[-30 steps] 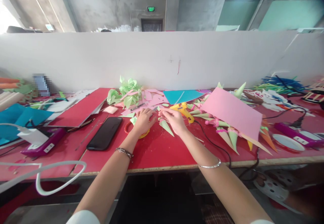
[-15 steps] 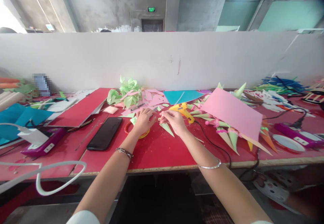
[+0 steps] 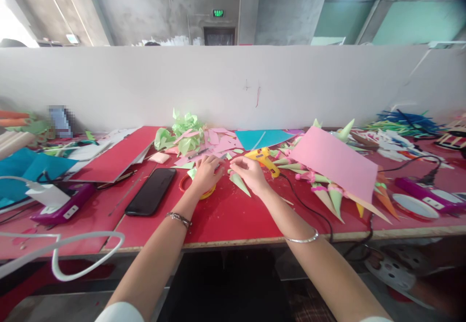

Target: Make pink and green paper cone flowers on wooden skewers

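My left hand [image 3: 208, 174] is over the red and yellow tape rolls [image 3: 208, 196], fingers bent and tips close together; whatever they hold is too small to make out. Facing it, my right hand [image 3: 252, 174] has thumb and forefinger curled into a pinch, with anything between them too small to name. A pale green paper cone [image 3: 240, 185] lies on the red table just below the right fingertips, its point toward me. Behind the right hand rests a yellow hot glue gun [image 3: 264, 159].
A black phone [image 3: 151, 192] lies left of my hands. Pink paper scraps [image 3: 218, 141] and crumpled green paper [image 3: 185, 130] are at the back. A pink sheet [image 3: 337, 162] covers several paper cones on the right. Purple power strips [image 3: 65, 205] sit at both sides. The glue gun's cord [image 3: 309, 203] runs rightward.
The right thumb and forefinger have shifted slightly and look a little farther apart. My left hand has barely moved, and the cone lies where it was.
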